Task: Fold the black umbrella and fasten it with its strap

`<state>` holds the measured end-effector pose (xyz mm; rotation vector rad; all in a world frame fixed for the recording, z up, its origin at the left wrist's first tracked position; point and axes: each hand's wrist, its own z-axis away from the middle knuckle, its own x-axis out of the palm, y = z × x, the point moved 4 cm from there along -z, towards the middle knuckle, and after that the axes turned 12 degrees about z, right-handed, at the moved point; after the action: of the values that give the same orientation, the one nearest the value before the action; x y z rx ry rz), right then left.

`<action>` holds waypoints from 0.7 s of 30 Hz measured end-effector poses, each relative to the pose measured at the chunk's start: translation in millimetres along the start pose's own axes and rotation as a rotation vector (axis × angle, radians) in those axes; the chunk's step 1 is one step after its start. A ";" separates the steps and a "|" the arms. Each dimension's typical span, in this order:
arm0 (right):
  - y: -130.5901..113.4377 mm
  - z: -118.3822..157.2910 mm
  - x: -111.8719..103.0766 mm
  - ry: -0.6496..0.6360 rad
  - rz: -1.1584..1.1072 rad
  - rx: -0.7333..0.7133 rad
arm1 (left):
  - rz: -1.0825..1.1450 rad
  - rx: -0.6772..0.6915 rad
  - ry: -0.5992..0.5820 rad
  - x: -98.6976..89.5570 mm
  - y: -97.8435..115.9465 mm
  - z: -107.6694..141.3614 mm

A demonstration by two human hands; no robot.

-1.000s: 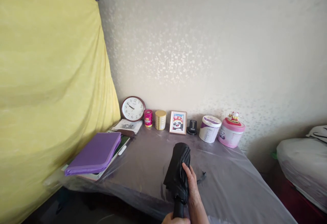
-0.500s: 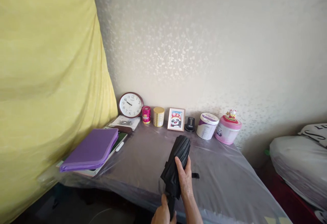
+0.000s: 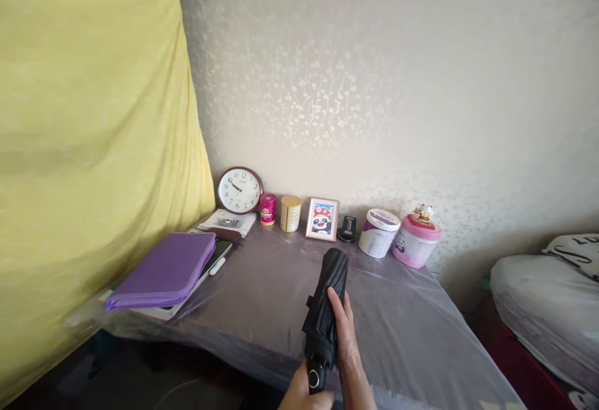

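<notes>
The left hand [image 3: 305, 391] reaches in from the bottom edge, fingers closed around the handle [image 3: 316, 379] of a folded black umbrella [image 3: 327, 304]. The right hand [image 3: 345, 335] comes up beside it, forearm slanting, its fingers laid along the right side of the gathered canopy. Between them the umbrella stands tilted, top leaning slightly right, in front of the near part of the table.

The table [image 3: 397, 310] wears a grey cover under clear plastic. Along its back, left to right, are a round clock [image 3: 239, 190], a pink tin [image 3: 267, 209], a yellow-lidded canister [image 3: 291, 214], a framed panda picture [image 3: 322, 219], a small black device [image 3: 347, 229], a white-and-purple tub [image 3: 379, 233] and a pink tub [image 3: 416, 241] bearing a cat figurine [image 3: 423, 213]. A purple folder [image 3: 163, 269] lies at left, near a yellow curtain [image 3: 93, 148]. Leaf-patterned wallpaper [image 3: 327, 85] covers the wall behind; a plastic-wrapped bundle [image 3: 543, 297] sits at far right.
</notes>
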<state>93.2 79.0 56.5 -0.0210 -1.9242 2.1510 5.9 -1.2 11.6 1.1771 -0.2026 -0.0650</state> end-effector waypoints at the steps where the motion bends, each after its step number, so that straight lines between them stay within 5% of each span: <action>1: -1.9 0.7 1.0 0.008 0.032 -0.013 | -0.077 0.109 0.034 -2.3 -2.6 -4.5; 7: -5.4 3.7 4.8 0.053 0.077 -0.025 | -0.448 0.048 0.134 -20.9 -19.3 -16.8; 11: -2.2 4.0 5.7 0.016 -0.051 0.073 | -0.128 0.134 -0.082 -14.0 6.8 -1.9; 14: -1.2 2.8 3.8 0.004 -0.033 0.097 | 0.153 0.000 -0.247 -3.8 11.8 6.1; 18: -3.7 0.8 2.8 0.030 0.066 0.039 | -0.014 0.141 -0.072 -7.0 2.1 -2.9; 21: -5.2 1.3 5.0 0.058 0.087 0.025 | -0.349 0.078 0.115 -15.6 -13.1 -11.3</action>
<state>89.0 79.2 62.6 -0.1631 -1.8970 2.2042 -6.5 6.5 -6.5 1.2801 0.1047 -0.2970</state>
